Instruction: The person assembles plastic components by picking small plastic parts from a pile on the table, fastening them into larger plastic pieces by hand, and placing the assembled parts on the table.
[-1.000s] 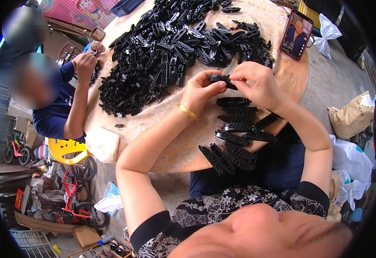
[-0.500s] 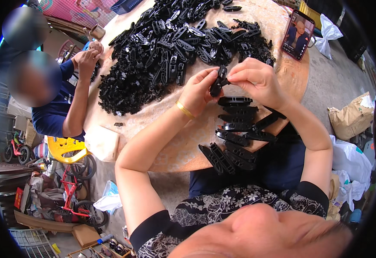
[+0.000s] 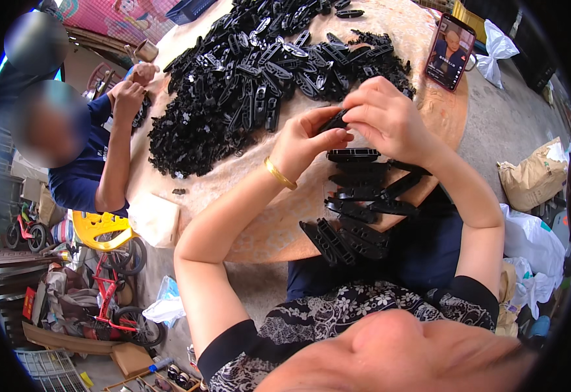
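Observation:
My left hand (image 3: 305,138) is closed around a long black plastic part (image 3: 333,122), held above the tablecloth with thumb and fingers along its sides. At the part's upper right end, my right hand (image 3: 386,119) pinches with its fingertips; whether a smaller piece sits between them is hidden. Just below my hands, several similar black parts (image 3: 352,155) lie stacked in a loose column near the table's edge. More of them (image 3: 335,240) lean side by side at the edge by my lap. Beyond my hands rises a heap of long black parts (image 3: 259,78).
Small black pieces (image 3: 184,140) form a heap at the left of the round table (image 3: 246,235). A phone (image 3: 450,52) stands at the right, showing a video. Across to the left, a person (image 3: 79,173) handles black parts. A white packet (image 3: 155,219) lies at the table's left edge.
The black part has turned from nearly upright to a flatter slant, and my left thumb now lies along it. My right hand has risen slightly. The other person's hands have shifted a little.

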`<action>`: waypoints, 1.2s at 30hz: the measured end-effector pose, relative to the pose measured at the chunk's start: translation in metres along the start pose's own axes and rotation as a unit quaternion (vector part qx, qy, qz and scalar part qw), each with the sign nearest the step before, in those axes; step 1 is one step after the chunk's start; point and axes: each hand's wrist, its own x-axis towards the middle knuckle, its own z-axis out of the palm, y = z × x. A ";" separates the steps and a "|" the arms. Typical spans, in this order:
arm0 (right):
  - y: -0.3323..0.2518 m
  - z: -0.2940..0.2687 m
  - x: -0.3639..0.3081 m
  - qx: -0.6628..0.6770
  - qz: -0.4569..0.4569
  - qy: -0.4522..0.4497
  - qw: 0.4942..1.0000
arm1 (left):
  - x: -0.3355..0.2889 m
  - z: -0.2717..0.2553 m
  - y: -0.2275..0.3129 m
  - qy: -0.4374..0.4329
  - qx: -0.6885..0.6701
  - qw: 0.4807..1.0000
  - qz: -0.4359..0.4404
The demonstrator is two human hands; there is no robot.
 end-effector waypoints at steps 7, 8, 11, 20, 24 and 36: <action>0.009 0.010 -0.012 0.201 0.239 -0.096 0.945 | -0.001 -0.003 -0.004 0.036 0.344 0.929 0.133; 0.012 0.011 -0.013 0.184 0.218 -0.106 0.953 | 0.000 -0.003 -0.008 0.056 0.379 0.904 0.190; 0.009 0.009 -0.012 0.179 0.211 -0.080 0.958 | 0.000 -0.001 -0.005 0.058 0.391 0.892 0.217; 0.042 0.019 -0.021 0.319 0.272 -0.053 0.906 | 0.002 0.006 -0.013 0.001 0.419 0.889 0.184; 0.047 0.025 -0.016 0.181 0.264 -0.017 0.947 | -0.008 0.016 -0.013 -0.174 0.416 0.858 0.246; 0.041 0.041 -0.017 0.082 0.177 0.045 0.980 | 0.046 0.121 -0.017 -0.199 0.618 0.570 0.504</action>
